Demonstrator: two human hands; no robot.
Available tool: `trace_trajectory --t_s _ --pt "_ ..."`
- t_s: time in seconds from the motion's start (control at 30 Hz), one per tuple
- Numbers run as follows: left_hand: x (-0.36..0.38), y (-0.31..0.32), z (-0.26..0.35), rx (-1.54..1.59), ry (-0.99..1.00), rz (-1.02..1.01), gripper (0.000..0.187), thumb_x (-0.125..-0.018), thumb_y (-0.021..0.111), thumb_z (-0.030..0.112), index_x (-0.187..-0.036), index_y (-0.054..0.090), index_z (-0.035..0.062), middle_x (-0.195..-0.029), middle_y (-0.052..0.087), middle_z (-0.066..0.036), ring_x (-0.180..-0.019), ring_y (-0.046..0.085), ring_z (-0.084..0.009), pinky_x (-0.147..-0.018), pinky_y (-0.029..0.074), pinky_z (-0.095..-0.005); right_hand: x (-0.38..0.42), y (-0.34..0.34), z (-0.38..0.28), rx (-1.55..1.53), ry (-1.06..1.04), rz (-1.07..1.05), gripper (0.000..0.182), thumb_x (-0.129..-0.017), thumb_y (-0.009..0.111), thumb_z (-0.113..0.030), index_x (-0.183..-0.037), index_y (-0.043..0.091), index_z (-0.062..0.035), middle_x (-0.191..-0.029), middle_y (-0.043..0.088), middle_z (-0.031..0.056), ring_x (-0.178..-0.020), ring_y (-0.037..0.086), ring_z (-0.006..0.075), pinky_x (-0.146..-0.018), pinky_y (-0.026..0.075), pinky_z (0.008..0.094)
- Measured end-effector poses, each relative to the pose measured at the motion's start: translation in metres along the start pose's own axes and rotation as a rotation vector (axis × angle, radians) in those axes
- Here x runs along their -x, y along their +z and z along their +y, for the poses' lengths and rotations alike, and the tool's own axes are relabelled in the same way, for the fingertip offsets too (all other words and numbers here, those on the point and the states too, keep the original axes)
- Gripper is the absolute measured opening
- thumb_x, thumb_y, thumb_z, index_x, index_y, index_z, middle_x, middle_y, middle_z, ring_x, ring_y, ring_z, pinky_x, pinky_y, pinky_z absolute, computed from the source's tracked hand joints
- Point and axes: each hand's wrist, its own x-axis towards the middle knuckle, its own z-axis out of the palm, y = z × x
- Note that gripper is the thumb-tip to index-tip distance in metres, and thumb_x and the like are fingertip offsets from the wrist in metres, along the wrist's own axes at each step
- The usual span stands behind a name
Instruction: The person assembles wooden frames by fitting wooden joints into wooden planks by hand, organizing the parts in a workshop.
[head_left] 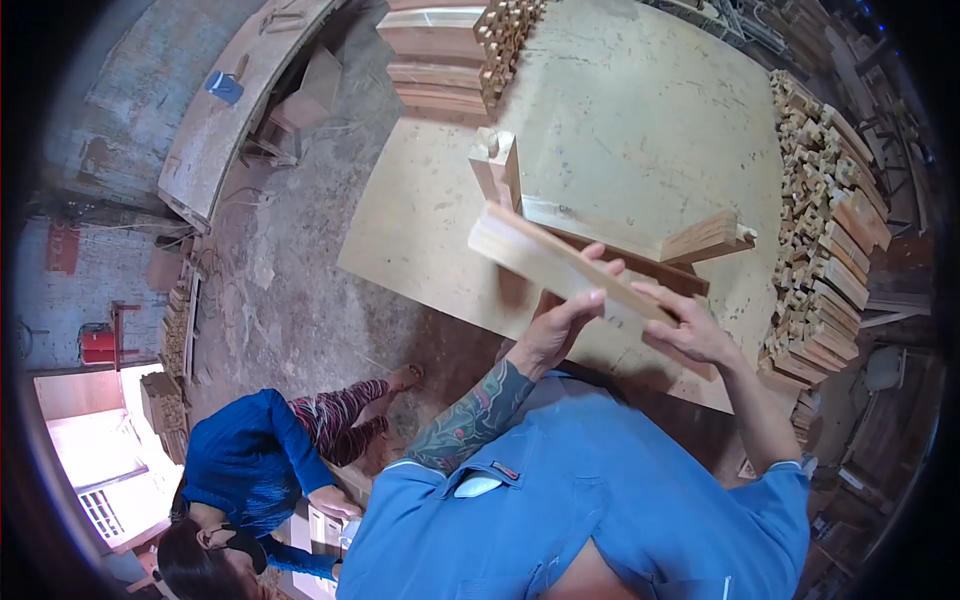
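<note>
My left hand and my right hand hold a flat wooden board between them, tilted above the near edge of the table. The fingers of my left hand wrap round the board's middle, with fingertips showing over its far side. My right hand grips it near its right end. Just beyond the board, a wooden frame piece lies on the table, with a long rail, an upright post at its left end and another post at its right end.
Stacked wood pieces stand on the pale table, one pile at the back left and a long pile on the right. A co-worker in blue is at the lower left. A blue mug sits on a bench.
</note>
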Motion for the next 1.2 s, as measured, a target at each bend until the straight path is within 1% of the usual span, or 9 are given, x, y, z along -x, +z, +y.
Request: trace_trajectory --t_s 0.17,0.23,0.47,0.67,0.83,0.87,0.93,1.07,1.2 --pt "-0.001 0.017 0.071 -0.448 0.295 0.019 0.052 -0.096 0.059 0.031 -0.136 0.047 0.0001 -0.128 0.058 -0.013 -0.116 0.057 -0.0197 -0.097 0.048 -0.0360 0.017 -0.044 -0.089 0.586 -0.268 0.615 0.061 -0.079 0.075 -0.030 -0.137 0.056 -0.0203 -0.092 0.062 0.0100 -0.084 0.060 0.0228 -0.078 0.050 0.0359" --pt "0.005 0.014 0.110 -0.552 0.437 0.158 0.044 -0.096 0.062 0.024 -0.130 0.054 -0.0015 -0.109 0.068 -0.010 -0.099 0.064 -0.0156 -0.091 0.049 -0.0299 0.010 -0.059 -0.107 0.729 -0.268 0.698 0.060 -0.079 0.075 -0.029 -0.136 0.057 -0.0226 -0.090 0.061 0.0099 -0.082 0.059 0.0238 -0.076 0.049 0.0361" --pt "0.012 0.020 0.249 -0.859 0.817 0.264 0.053 -0.098 0.046 0.046 -0.125 0.053 0.0008 -0.116 0.066 -0.014 -0.106 0.061 -0.0204 -0.094 0.045 -0.0334 -0.028 -0.081 -0.093 1.086 -0.344 0.724 0.059 -0.079 0.074 -0.039 -0.135 0.058 -0.0263 -0.085 0.055 0.0075 -0.078 0.054 0.0239 -0.072 0.047 0.0368" --pt "-0.035 0.044 0.273 -1.240 0.832 0.135 0.055 -0.098 0.045 0.052 -0.119 0.062 0.0043 -0.114 0.068 -0.011 -0.104 0.062 -0.0200 -0.093 0.045 -0.0342 -0.037 -0.077 -0.099 1.072 -0.347 0.638 0.065 -0.074 0.078 -0.031 -0.136 0.057 -0.0265 -0.088 0.057 0.0071 -0.083 0.054 0.0243 -0.075 0.047 0.0374" --pt "-0.104 0.036 0.243 -1.710 0.377 0.287 0.058 -0.098 0.037 0.056 -0.119 0.068 0.0108 -0.108 0.070 -0.017 -0.104 0.065 -0.0313 -0.091 0.049 -0.0419 -0.039 -0.079 -0.094 1.043 -0.320 0.630 0.065 -0.075 0.077 -0.033 -0.136 0.057 -0.0265 -0.088 0.056 0.0072 -0.082 0.054 0.0241 -0.074 0.046 0.0376" --pt "-0.116 0.033 0.230 -2.065 0.367 0.248 0.063 -0.099 0.028 0.056 -0.118 0.068 0.0121 -0.108 0.068 -0.020 -0.107 0.063 -0.0374 -0.093 0.047 -0.0469 -0.041 -0.078 -0.091 1.033 -0.344 0.640 0.063 -0.076 0.076 -0.035 -0.135 0.057 -0.0277 -0.087 0.056 0.0072 -0.081 0.053 0.0237 -0.074 0.046 0.0371" --pt "-0.122 0.019 0.227 -1.915 0.102 0.160 0.058 -0.100 0.028 0.052 -0.117 0.068 0.0125 -0.107 0.068 -0.022 -0.105 0.063 -0.0378 -0.093 0.047 -0.0462 -0.042 -0.076 -0.087 1.032 -0.344 0.626 0.063 -0.076 0.076 -0.035 -0.135 0.057 -0.0268 -0.087 0.055 0.0073 -0.081 0.053 0.0238 -0.074 0.046 0.0377" --pt "-0.121 0.016 0.222 -1.865 0.163 0.208 0.055 -0.101 0.028 0.045 -0.115 0.069 0.0118 -0.106 0.068 -0.022 -0.103 0.062 -0.0393 -0.093 0.047 -0.0460 -0.042 -0.078 -0.087 1.042 -0.310 0.609 0.062 -0.078 0.074 -0.037 -0.136 0.057 -0.0251 -0.094 0.060 0.0090 -0.086 0.056 0.0247 -0.077 0.047 0.0395" --pt "-0.139 -0.009 0.225 -1.896 0.349 -0.017 0.048 -0.102 0.029 0.034 -0.111 0.068 0.0089 -0.102 0.069 -0.019 -0.099 0.064 -0.0378 -0.088 0.048 -0.0463 -0.027 -0.109 -0.087 0.837 -0.343 0.627 0.054 -0.087 0.061 -0.051 -0.134 0.058 -0.0239 -0.105 0.066 0.0117 -0.097 0.060 0.0284 -0.084 0.049 0.0413"
